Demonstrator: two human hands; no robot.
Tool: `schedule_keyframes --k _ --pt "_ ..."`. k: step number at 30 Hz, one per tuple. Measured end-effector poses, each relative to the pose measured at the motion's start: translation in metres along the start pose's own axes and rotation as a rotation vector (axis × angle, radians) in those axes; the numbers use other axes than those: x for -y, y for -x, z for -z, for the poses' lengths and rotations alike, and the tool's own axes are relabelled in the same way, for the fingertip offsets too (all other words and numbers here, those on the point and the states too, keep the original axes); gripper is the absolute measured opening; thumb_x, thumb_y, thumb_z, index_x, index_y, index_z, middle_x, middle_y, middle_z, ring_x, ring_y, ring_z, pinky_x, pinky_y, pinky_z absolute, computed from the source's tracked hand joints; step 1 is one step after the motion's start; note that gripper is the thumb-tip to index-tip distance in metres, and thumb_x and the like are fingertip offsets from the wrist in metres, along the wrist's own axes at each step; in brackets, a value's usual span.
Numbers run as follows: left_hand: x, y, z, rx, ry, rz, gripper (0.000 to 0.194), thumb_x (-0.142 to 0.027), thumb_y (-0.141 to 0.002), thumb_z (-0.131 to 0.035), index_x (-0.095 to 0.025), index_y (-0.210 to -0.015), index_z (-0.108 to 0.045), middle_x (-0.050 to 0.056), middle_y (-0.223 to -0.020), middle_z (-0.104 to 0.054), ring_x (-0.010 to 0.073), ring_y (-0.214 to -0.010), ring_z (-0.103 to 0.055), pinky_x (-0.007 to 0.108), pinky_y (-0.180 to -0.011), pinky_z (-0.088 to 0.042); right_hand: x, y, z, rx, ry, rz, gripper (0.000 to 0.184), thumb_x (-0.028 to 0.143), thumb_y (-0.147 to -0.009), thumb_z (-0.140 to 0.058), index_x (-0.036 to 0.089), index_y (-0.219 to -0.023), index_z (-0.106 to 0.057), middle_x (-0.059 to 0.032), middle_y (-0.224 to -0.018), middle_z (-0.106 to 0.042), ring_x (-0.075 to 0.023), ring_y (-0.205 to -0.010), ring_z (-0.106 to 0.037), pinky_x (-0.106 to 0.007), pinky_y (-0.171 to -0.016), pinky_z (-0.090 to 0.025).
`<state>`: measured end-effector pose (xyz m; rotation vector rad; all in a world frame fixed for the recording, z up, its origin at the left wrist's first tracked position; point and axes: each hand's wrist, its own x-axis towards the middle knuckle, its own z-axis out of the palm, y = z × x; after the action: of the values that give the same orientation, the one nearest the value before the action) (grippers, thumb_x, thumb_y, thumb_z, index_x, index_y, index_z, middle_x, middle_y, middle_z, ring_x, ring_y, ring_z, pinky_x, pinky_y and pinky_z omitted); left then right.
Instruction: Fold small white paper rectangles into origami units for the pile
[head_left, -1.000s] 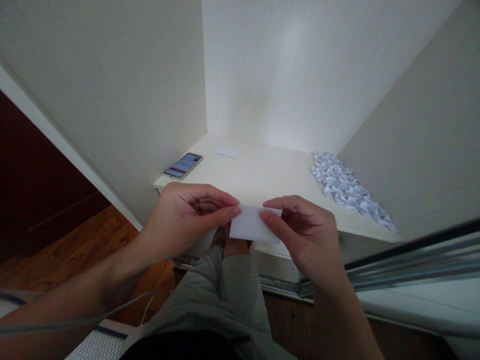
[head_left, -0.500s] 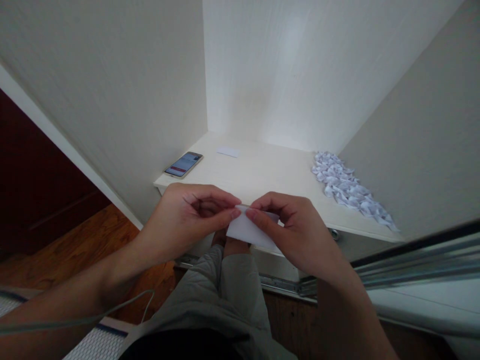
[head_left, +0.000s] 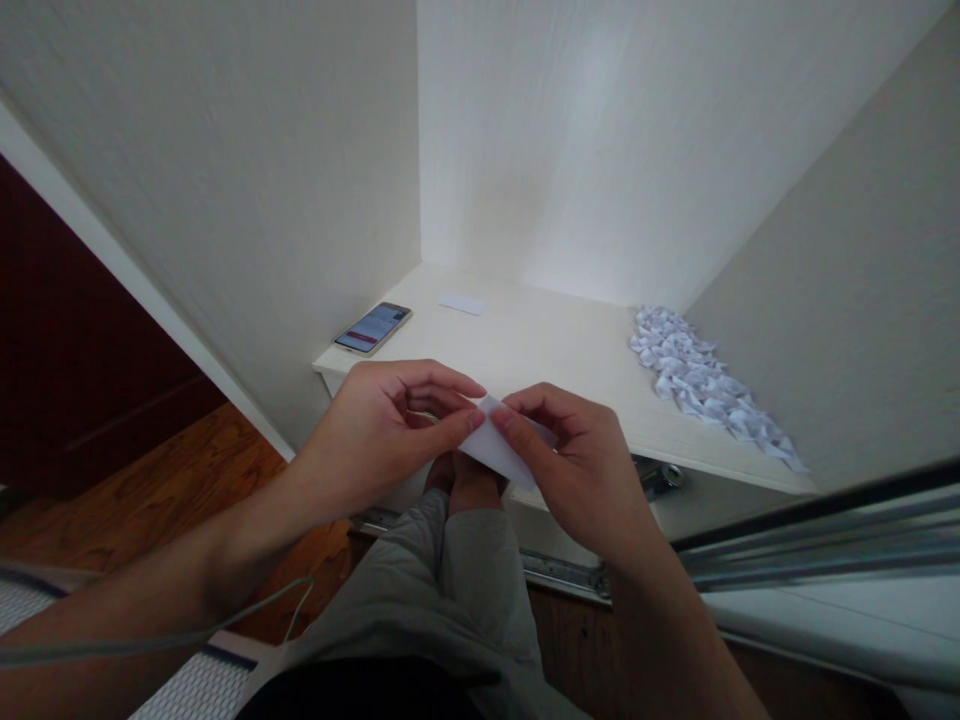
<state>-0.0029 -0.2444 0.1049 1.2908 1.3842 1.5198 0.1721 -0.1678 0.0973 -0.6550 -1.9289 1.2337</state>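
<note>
A small white sheet of paper (head_left: 499, 452) is held just in front of a cream shelf (head_left: 540, 345), above my knees. My left hand (head_left: 382, 430) pinches its left end between thumb and forefinger. My right hand (head_left: 577, 465) pinches it from the right, its fingers curled over the sheet and its fingertips almost meeting those of the left. Much of the paper is hidden behind my right fingers.
A heap of several folded white paper pieces (head_left: 709, 385) lies along the shelf's right wall. A phone (head_left: 373, 328) with a lit screen rests at the shelf's left edge, and a white slip (head_left: 463, 303) lies near the back. A metal handle (head_left: 658, 476) shows under the shelf; wooden floor lies at left.
My right hand has slid left along the paper until its fingertips nearly meet the left hand's. The visible part of the sheet has shrunk and tilted down to the right.
</note>
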Motion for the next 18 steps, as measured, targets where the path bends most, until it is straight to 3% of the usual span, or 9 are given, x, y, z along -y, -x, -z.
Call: schedule_keyframes --k 6,12,18 --pt "0.010 0.001 -0.002 0.014 0.168 0.090 0.028 -0.024 -0.069 -0.092 -0.017 -0.093 -0.078 0.003 -0.085 -0.080 0.0160 -0.073 -0.075 0.026 -0.066 -0.067 -0.010 -0.004 -0.010 -0.156 -0.199 -0.001 0.011 0.028 -0.089 -0.074 0.021 -0.081 -0.075 0.0007 -0.071 -0.074 -0.0117 -0.057 -0.061 -0.022 -0.050 -0.046" --pt "0.024 0.004 -0.012 -0.160 0.324 0.046 0.024 -0.024 -0.072 -0.091 -0.017 -0.090 -0.076 0.001 -0.080 -0.079 0.0130 -0.072 -0.075 0.023 -0.070 -0.065 -0.018 0.000 -0.027 -0.314 -0.354 0.006 0.011 0.031 -0.087 -0.077 0.023 -0.080 -0.075 0.0020 -0.070 -0.073 -0.0113 -0.056 -0.060 -0.021 -0.049 -0.047" --pt "0.017 0.004 -0.009 -0.145 0.325 0.044 0.025 -0.018 -0.071 -0.091 -0.017 -0.090 -0.076 -0.001 -0.076 -0.081 0.0120 -0.067 -0.076 0.021 -0.067 -0.063 -0.022 0.003 -0.026 -0.295 -0.397 -0.008 0.013 0.033 -0.087 -0.079 0.023 -0.080 -0.075 0.0023 -0.069 -0.072 -0.0115 -0.058 -0.060 -0.022 -0.051 -0.048"
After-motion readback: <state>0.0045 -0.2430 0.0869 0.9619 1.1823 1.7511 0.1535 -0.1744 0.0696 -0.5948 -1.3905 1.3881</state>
